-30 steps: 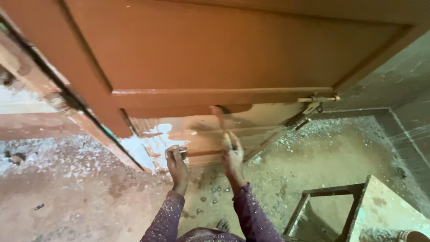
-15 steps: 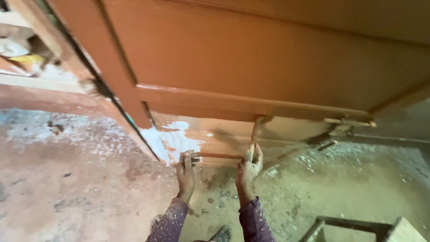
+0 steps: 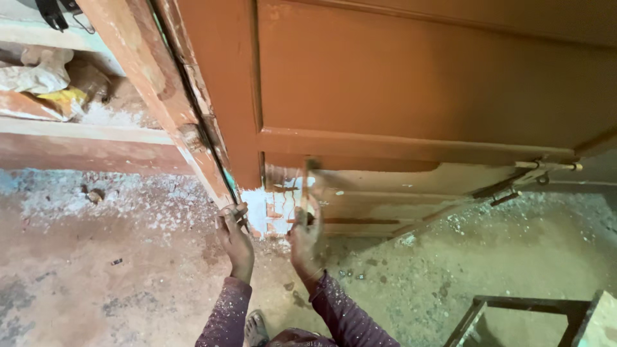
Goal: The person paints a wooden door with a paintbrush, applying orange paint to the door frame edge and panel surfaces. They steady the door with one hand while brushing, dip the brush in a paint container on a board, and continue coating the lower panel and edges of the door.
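I crouched at the foot of the brown wooden door [image 3: 411,90], both arms stretched forward and up toward its lowest corner. My left hand [image 3: 234,238] was closed around a small chisel-like tool [image 3: 240,215], its long axis running up and away from me, the tip set just at the bottom of the door frame [image 3: 160,96] where frame and door edge meet. My right hand [image 3: 305,239] was wrapped around the handle of a hammer [image 3: 312,193]; the shaft stood nearly upright above my fist and was blurred, so I could not make out the head clearly. The tool lay to the left of the hammer, near it but apart, with the patch of scraped white plaster [image 3: 270,205] showing between my 2 hands. So the hammer would have had to travel leftward and slightly down to reach the tool's butt end, and my right hand was the nearer 1 to that patch. The door's bottom panel looked pale and worn, its brown paint gone. A metal latch bolt [image 3: 546,168] stuck out at the door's far right edge. The dirt floor [image 3: 128,283] was littered with white chips and dust, and a dark metal frame [image 3: 514,315] stood to my lower right.
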